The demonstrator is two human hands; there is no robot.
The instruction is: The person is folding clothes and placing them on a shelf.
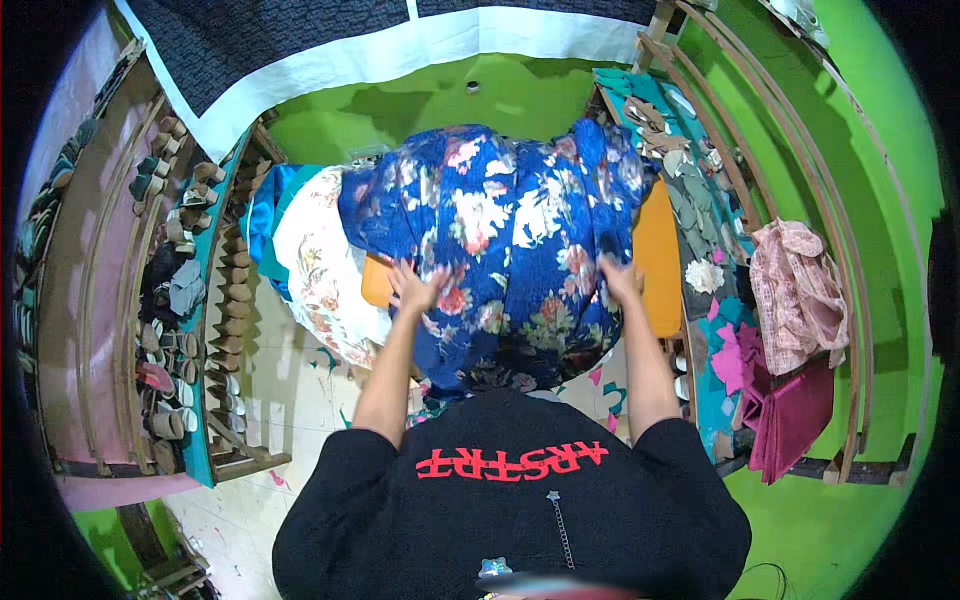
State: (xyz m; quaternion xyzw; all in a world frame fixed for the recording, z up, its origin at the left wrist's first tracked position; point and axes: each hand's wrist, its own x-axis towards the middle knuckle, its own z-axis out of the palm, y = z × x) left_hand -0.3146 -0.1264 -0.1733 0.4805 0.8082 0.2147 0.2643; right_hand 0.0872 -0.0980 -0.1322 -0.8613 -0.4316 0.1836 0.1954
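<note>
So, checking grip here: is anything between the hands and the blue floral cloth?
Nothing visible. The left hand and right hand both lie directly on the cloth, which drapes over the orange table.

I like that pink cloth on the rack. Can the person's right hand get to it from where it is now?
Probably not without stepping over. The right hand lies on the blue flowered fabric, and the pink cloth hangs well off to the side, beyond a shelf of scraps.

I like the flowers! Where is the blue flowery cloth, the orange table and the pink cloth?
blue flowery cloth (500, 230): head view, its middle.
orange table (658, 262): head view, bare right part.
pink cloth (797, 290): head view, its crumpled middle.
</note>
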